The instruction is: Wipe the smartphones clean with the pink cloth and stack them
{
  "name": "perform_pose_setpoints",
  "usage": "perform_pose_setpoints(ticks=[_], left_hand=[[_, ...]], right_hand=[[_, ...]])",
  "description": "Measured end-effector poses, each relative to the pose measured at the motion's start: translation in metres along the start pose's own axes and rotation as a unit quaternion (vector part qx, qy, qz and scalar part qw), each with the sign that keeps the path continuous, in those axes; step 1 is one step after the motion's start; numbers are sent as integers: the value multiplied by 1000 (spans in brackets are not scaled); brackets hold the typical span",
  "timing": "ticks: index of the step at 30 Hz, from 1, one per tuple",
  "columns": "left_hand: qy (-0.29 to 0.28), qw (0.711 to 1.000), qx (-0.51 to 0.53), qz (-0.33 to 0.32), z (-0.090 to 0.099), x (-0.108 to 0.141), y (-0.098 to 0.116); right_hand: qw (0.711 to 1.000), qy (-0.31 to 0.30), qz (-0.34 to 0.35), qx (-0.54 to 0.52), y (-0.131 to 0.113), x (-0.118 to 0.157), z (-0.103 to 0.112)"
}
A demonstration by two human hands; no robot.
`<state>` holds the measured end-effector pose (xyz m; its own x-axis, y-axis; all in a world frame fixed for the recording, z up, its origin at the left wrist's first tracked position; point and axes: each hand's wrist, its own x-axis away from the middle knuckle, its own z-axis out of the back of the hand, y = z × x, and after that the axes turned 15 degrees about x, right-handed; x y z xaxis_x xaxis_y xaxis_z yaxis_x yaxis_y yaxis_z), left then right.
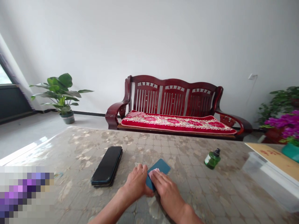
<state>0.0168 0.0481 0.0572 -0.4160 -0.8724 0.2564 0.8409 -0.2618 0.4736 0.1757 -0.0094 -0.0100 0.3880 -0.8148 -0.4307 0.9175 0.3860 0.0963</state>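
A flat blue rectangular object lies at a slant on the patterned tablecloth, in the lower middle of the view. My left hand grips its left edge, fingers and thumb closed round it. With bent fingers, my right hand presses a small pink cloth on the blue surface. Part of the blue object is hidden under both hands. Left of my hands lies a stack of dark phones, the top one with its black screen up. A green bottle with a black cap stands to the right.
The tablecloth covers a wide table. At its right are a clear plastic box, a tan board and purple flowers. A pixelated patch hides the lower left. Beyond the table stand a red wooden bench and a potted plant.
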Motion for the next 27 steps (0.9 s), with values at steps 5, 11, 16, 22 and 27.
perform_pose_setpoints(ticks=[5, 11, 16, 22, 27], left_hand=[[12, 999, 29, -13, -3, -3, -5], [7, 999, 40, -2, -4, -4, -8], [20, 998, 60, -12, -4, -6, -15], [96, 987, 112, -61, 4, -4, -11], [135, 981, 120, -77, -1, -2, -6]], right_hand=[[998, -6, -61, 26, 22, 4, 5], [993, 7, -101, 52, 19, -6, -7], [997, 21, -67, -44, 2, 9, 7], [895, 94, -333, -282, 38, 5, 28], [904, 194, -305, -226, 42, -3, 41]])
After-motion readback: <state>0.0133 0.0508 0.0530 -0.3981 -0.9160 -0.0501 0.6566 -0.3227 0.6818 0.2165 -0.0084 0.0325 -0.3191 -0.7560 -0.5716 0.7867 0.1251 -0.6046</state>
